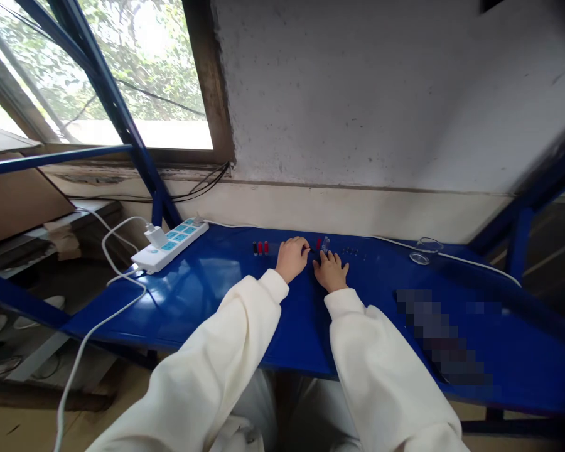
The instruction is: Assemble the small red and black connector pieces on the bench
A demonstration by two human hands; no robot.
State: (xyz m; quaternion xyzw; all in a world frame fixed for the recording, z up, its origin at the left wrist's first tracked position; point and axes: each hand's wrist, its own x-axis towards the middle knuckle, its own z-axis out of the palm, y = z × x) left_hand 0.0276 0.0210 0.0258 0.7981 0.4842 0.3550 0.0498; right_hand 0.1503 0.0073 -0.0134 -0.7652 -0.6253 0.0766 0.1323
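Observation:
My left hand [292, 258] is over the blue table, its thumb and forefinger pinched together around something small and dark that I cannot make out. To its right, my right hand [330, 271] is low over the tabletop with its fingers apart. Just beyond the right fingertips are a small red cylinder [319, 243] and clear tubes [326, 242]. Several small dark pieces [349, 251] lie to the right of that hand. Left of my left hand, a black-topped tube [255, 248] and two red tubes [262, 248] stand in a row.
A white power strip [172, 246] with a plugged-in charger [156, 235] sits at the table's left end, its cable hanging over the edge. A clear glass cup [420, 257] lies at the back right. Nearer is a blurred-out dark object [440, 339]. Blue frame posts flank the table [207, 314].

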